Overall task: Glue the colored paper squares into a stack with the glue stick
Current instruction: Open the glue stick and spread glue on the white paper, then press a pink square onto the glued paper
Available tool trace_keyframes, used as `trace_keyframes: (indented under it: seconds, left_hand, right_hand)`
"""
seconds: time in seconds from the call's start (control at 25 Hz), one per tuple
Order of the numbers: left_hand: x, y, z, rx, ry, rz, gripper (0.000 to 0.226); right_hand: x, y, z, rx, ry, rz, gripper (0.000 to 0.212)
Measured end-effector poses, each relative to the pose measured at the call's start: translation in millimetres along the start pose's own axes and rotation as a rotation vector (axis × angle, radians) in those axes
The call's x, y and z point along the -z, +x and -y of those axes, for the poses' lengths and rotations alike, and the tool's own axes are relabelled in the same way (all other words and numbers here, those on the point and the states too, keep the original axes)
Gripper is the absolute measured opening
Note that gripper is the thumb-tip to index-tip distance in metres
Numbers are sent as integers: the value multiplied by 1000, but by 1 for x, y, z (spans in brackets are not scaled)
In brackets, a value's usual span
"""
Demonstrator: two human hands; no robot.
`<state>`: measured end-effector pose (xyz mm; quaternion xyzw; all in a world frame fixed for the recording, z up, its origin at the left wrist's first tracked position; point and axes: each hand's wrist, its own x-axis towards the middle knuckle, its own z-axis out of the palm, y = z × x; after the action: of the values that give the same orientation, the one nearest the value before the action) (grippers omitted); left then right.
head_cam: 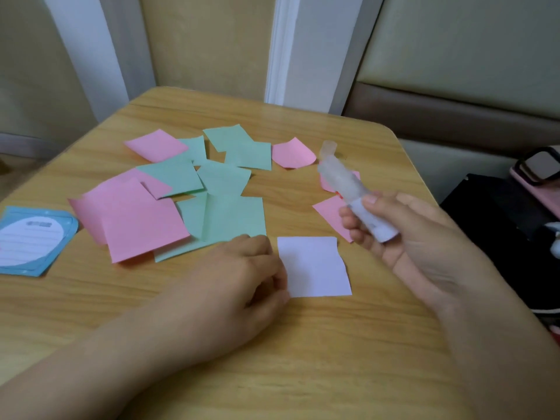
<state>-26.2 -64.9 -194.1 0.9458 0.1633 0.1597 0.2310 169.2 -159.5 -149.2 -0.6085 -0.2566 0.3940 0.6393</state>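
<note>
At the near middle of the desk [303, 344], a white paper square [313, 266] lies flat; all places below are taken from it. Left hand [242, 277] touches its left edge, fingers curled at the paper's side; whether they pinch it cannot be told. Right hand [403, 234] is raised just right of the square, palm up, fingers and thumb wrapped round a glue stick [354, 192] that points away, blurred. A clear cap [329, 147] stands beyond. Pink squares [136, 219] and green squares [224, 213] lie scattered and overlapping to the far left. One pink piece [330, 215] lies under the glue hand. A blue card [30, 241] sits at far left.
</note>
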Motion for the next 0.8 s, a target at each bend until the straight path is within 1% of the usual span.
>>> trace_keyframes:
  seconds: [0.04,0.12,0.24,0.36,0.44,0.56,0.72,0.8]
  left_hand:
    - [0,1,3,17,-19,-25,26]
    - [3,2,8,49,-48,-75,24]
    - [15,5,13,100,-70,-151,15]
    - [31,11,14,154,-75,-141,11]
    - [39,15,16,177,-49,-143,13]
    - [41,22,19,209,-10,-188,13]
    - [32,24,22,204,37,-252,15]
    - [28,24,26,170,37,-273,16]
  right_hand:
    - [-5,7,0,-26,-35,52,14]
    - [-17,23,0,-39,-181,120,20]
    - [-34,47,0,43,-376,159,21]
    - [-46,64,-2,119,-477,146,26]
    - [-52,70,-4,119,-498,123,27]
    - [-57,76,-8,121,-534,103,31]
    - [-57,79,-11,171,-670,50,39]
    - [-57,80,-11,198,-735,62,42]
